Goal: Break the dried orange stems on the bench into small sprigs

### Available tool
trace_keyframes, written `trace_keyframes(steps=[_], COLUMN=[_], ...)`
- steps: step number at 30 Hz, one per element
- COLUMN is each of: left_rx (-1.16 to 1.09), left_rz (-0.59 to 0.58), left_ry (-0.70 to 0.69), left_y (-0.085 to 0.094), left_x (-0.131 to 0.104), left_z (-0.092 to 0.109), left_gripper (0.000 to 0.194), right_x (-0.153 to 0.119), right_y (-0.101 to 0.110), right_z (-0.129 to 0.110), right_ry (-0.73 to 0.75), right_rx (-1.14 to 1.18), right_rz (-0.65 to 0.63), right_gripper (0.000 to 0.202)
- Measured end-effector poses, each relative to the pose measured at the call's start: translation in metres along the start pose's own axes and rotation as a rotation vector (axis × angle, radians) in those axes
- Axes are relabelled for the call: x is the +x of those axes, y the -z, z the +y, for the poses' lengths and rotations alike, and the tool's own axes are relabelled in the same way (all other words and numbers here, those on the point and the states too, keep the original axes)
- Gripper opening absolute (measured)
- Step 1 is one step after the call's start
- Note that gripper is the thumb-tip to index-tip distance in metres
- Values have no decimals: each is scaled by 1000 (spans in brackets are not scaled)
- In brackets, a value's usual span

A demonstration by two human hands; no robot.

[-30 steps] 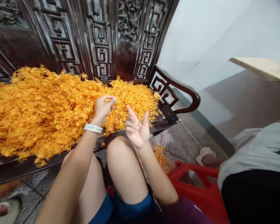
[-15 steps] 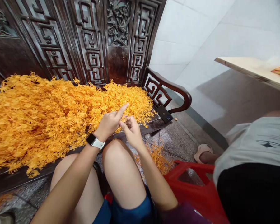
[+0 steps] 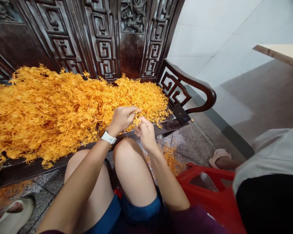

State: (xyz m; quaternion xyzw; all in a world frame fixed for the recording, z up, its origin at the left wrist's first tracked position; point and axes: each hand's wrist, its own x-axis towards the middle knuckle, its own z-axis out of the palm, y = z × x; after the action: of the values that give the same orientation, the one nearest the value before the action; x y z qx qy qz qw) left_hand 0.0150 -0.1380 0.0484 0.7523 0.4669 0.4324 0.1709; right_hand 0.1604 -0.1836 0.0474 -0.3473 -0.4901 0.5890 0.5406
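Observation:
My left hand [image 3: 123, 118], with a white watch strap at its wrist, is closed on a small yellow-orange plastic sprig [image 3: 137, 119]. Close beside it, my right hand [image 3: 146, 132] has its fingers curled and pinched on the same sprig. Fingers hide most of the piece, so its exact shape is unclear. Both hands are above my knees, near the front edge of a dark carved wooden bench [image 3: 166, 126]. Spread along the seat behind them is a big heap of yellow-orange plastic sprigs [image 3: 63, 113].
A black phone [image 3: 181, 113] lies at the seat's right end by the curved armrest [image 3: 200, 86]. Loose orange bits [image 3: 172, 159] litter the floor. To the right are a red plastic stool [image 3: 210, 191] and another person in a light shirt [image 3: 271, 159]. A board edge [image 3: 280, 53] juts in at upper right.
The view has shifted, so the bench sits higher and farther right. My left index finger, stretched out before, is now bent in, and a yellow sprig shows between my hands.

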Motion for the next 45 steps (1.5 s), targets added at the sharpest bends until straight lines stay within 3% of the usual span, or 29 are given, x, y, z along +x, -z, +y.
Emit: trace_keyframes(steps=[2,4,6,9,10,12,13,14,17,19,21,23,26,29,31,33,35,38,40,43,44,45], left_rx=[-150,-315,-487,-723,-795,-908,-939,-954,-973,-1038,-1151,-1257,-1365,-1419,-1427,-1439,-1463,-1480,-1491,-1553,-1562,-1568], left_rz=[30,133,280,413,426,418,405,393,359,311,238,177,130,96,108,179,248,279,341,483,491,501], left_ry=[32,142,318,482,520,570,582,586,586,579,559,552,573,603,623,626,609,581,578,558,545,540], left_y=[-3,-1,8,29,35,46,49,51,51,47,42,38,32,29,28,27,24,21,24,38,44,49], left_x=[2,8,18,30,32,32,31,30,26,25,24,23,22,23,25,27,29,34,38,42,42,41], left_z=[-1,-5,-13,-25,-27,-27,-25,-23,-14,-9,-4,2,11,15,15,15,14,7,-3,-20,-25,-28], left_gripper=[33,24,20,40,45,51,53,54,57,57,55,54,56,57,57,57,58,60,61,62,62,63], right_x=[-15,-33,-50,-64,-62,-48,-37,-25,5,14,14,13,15,21,23,21,11,-17,-41,-67,-69,-67], right_y=[-9,-14,-17,-13,-9,2,7,12,16,13,8,5,4,6,8,9,7,-1,-10,-19,-19,-16], right_z=[-1,-4,-6,-9,-11,-17,-21,-26,-35,-36,-32,-24,-12,-1,2,0,-6,-17,-22,-24,-24,-23], right_ry=[53,142,186,124,78,6,-19,3,6,-49,-27,89,211,267,319,368,412,471,465,272,169,69], right_rx=[-69,-213,-341,-308,-226,-12,105,175,329,298,117,-145,-476,-489,-422,-432,-522,-514,-324,-125,-96,-46], right_rz=[-80,-260,-655,-1338,-1430,-1291,-1022,-845,-464,-285,-190,-105,-87,-112,-37,24,-16,-291,-660,-1400,-1575,-1626], right_gripper=[21,21,16,8,8,13,17,27,53,49,35,25,36,24,22,21,20,19,14,10,11,11])
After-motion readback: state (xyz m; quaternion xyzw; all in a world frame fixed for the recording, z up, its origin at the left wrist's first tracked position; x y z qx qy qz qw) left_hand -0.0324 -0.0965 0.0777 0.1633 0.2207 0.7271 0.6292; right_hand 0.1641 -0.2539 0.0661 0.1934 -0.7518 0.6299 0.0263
